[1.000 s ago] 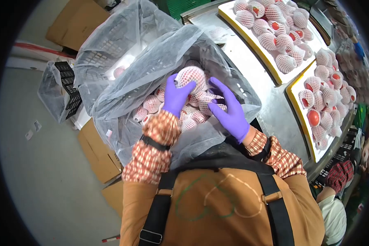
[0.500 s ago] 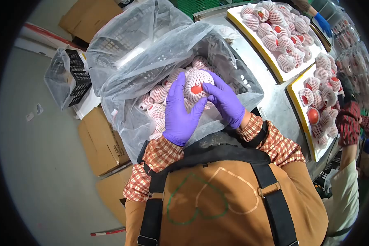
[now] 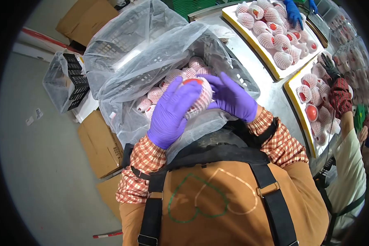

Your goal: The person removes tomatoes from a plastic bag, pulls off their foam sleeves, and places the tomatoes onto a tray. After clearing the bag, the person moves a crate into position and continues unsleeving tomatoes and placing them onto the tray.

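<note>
My left hand (image 3: 171, 112), in a purple glove, is wrapped round a red fruit (image 3: 201, 100) in a white foam net. The fruit is a little blurred, with bare red skin at its top. Just right of it is my right hand (image 3: 233, 98), also purple-gloved, its fingers spread and curved beside the fruit. Whether its fingertips touch the net is hard to see. Both hands are over a crate lined with clear plastic (image 3: 127, 92), where several netted fruits (image 3: 155, 95) lie.
Two white trays with yellow edges (image 3: 256, 47) hold netted fruits on a metal table (image 3: 262, 88) at the right. A co-worker's blue glove (image 3: 294, 14) and another's dark glove (image 3: 330, 67) reach over them. Cardboard boxes (image 3: 100, 143) and a black crate (image 3: 75, 78) are at the left.
My right hand has moved away from the fruit and its fingers have spread. The fruit has turned in my left hand. The co-workers' gloved hands have come over the trays.
</note>
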The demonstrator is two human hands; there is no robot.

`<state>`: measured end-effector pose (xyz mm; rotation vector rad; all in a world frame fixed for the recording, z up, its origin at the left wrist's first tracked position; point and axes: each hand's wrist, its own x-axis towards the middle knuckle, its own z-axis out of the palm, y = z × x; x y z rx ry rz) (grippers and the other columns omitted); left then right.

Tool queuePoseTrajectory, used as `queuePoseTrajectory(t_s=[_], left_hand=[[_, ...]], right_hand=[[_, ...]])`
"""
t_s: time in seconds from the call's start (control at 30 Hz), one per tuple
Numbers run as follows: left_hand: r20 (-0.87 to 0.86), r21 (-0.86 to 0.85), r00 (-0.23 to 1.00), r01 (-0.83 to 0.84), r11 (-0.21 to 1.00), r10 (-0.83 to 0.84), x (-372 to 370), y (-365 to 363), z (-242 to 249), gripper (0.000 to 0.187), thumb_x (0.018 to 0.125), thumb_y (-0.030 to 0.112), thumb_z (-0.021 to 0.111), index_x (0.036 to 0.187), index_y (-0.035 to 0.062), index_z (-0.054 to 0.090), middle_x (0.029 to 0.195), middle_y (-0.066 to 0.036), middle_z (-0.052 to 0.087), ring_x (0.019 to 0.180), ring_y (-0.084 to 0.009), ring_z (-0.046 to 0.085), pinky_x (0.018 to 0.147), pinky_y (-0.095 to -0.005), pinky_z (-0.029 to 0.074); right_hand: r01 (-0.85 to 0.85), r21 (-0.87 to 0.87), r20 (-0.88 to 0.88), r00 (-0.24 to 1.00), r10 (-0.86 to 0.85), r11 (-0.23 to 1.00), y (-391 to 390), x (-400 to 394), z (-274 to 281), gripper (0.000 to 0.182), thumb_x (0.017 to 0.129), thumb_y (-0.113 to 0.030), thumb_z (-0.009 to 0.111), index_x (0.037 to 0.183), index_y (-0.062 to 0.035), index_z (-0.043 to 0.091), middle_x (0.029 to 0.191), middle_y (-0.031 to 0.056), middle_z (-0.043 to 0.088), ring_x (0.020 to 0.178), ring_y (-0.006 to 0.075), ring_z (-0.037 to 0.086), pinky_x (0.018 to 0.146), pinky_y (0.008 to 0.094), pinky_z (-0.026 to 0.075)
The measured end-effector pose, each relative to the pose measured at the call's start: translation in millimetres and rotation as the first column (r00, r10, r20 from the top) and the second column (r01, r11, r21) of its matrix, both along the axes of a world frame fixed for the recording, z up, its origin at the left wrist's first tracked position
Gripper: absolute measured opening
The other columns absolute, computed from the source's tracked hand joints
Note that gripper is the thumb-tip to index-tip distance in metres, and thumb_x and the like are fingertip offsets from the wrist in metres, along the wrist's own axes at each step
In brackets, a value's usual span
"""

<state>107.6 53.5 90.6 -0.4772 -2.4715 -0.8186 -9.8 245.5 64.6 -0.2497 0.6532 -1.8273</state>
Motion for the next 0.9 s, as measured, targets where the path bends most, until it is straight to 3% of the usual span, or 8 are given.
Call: queuePoseTrajectory(t_s=[0.07,0.33,0.43,0.6,0.67,0.73,0.8,0.9], left_hand=[[0.04,-0.256,0.996,0.088,0.963,-0.08,1.7,2.3,-7.8,0.057,0.073,0.006,0.064,0.129,0.0136,0.052,0.131,-0.01,0.051,0.124,-0.0326,0.046,0.107,-0.0444,0.036],[0.108,-0.117,0.96,-0.246,0.962,0.258,21.1,21.8,-12.7,0.075,0.074,0.003,0.07,0.141,0.0058,0.036,0.141,-0.02,0.038,0.131,-0.0345,0.039,0.102,-0.0417,0.04],[0.421,0.469,0.901,-0.318,0.824,0.109,26.7,40.5,-10.4,0.088,0.081,0.006,0.068,0.148,0.0001,0.011,0.145,-0.018,0.031,0.131,-0.0273,0.038,0.099,-0.0361,0.041],[0.357,0.613,0.908,-0.405,0.678,0.219,8.6,36.0,-24.4,0.087,0.078,0.014,0.076,0.144,-0.003,0.022,0.136,-0.022,0.039,0.121,-0.0273,0.047,0.099,-0.0339,0.043],[0.402,0.733,0.907,-0.399,0.551,0.123,4.0,37.1,-16.9,0.083,0.078,0.008,0.075,0.143,-0.0018,0.024,0.132,-0.022,0.043,0.118,-0.0246,0.049,0.099,-0.0344,0.043],[0.39,0.79,0.92,-0.352,0.502,0.031,9.1,34.7,-7.9,0.077,0.081,0.013,0.071,0.142,-0.0015,0.026,0.132,-0.02,0.043,0.119,-0.0243,0.049,0.1,-0.0355,0.042],[0.368,0.847,0.928,-0.304,0.437,-0.066,12.2,32.6,-6.6,0.071,0.085,0.018,0.067,0.142,-0.0012,0.028,0.132,-0.019,0.044,0.119,-0.024,0.049,0.101,-0.0367,0.042],[0.185,0.936,0.937,-0.26,-0.237,-0.297,11.0,25.7,-13.9,0.072,0.093,0.056,0.036,0.14,0.001,0.034,0.141,-0.014,0.041,0.125,-0.0294,0.045,0.107,-0.0449,0.035]], right_hand=[[0.002,0.071,-0.025,1.0,0.0,0.997,-5.5,4.7,0.9,0.053,0.098,-0.039,0.047,0.137,-0.0046,0.042,0.132,0.0093,0.051,0.115,0.0191,0.053,0.094,0.036,0.047],[0.347,0.197,-0.231,0.925,-0.301,0.917,-18.2,20.1,0.0,0.04,0.098,-0.029,0.048,0.128,-0.0025,0.053,0.118,0.0098,0.061,0.106,0.0158,0.059,0.092,0.0307,0.048],[0.538,0.078,-0.7,0.629,-0.338,0.839,-21.7,25.9,-0.8,0.033,0.098,-0.013,0.046,0.127,-0.0011,0.054,0.124,0.0105,0.058,0.11,0.0166,0.057,0.095,0.0275,0.044],[0.56,-0.076,-0.895,0.327,-0.304,0.825,-33.2,39.5,-12.0,0.044,0.087,0.005,0.045,0.13,-0.0016,0.051,0.128,0.0124,0.056,0.119,0.0215,0.053,0.102,0.031,0.04],[0.579,-0.19,-0.973,-0.002,-0.232,0.793,-33.9,33.3,-9.7,0.051,0.081,0.005,0.045,0.132,-0.0029,0.049,0.13,0.0135,0.054,0.122,0.0235,0.052,0.104,0.0328,0.039],[0.588,-0.181,-0.974,0.004,-0.226,0.789,-31.4,23.6,-14.2,0.055,0.078,0.005,0.046,0.132,-0.0034,0.049,0.129,0.0146,0.054,0.122,0.0245,0.051,0.106,0.0334,0.037],[0.548,0.012,-0.928,0.317,-0.195,0.837,-19.3,8.5,-27.6,0.052,0.079,0.003,0.047,0.13,-0.0034,0.05,0.124,0.0137,0.057,0.119,0.023,0.054,0.104,0.0324,0.038],[0.234,0.403,-0.693,0.709,0.129,0.885,12.4,-10.8,-15.7,0.045,0.088,-0.009,0.052,0.131,0.0024,0.047,0.126,0.0119,0.057,0.117,0.0197,0.053,0.102,0.0307,0.039]])
